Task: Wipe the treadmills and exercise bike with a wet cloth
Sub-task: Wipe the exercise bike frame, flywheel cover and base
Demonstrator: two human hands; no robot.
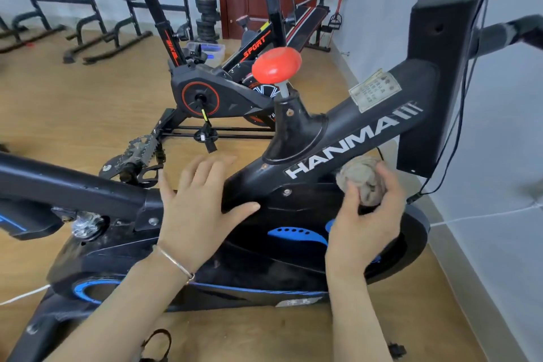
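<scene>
I see my right hand point(367, 214) clutching the balled grey cloth point(362, 181) against the exercise bike point(338, 138) frame, fingers hiding its lower half, while my left hand point(199, 206) rests flat, fingers straight, on the frame, partly blurred.

Hands point(202, 209) apart (right point(367, 226) curled)

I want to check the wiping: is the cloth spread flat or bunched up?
Bunched up: the cloth is a crumpled ball gripped in the right hand against the bike frame.
</scene>
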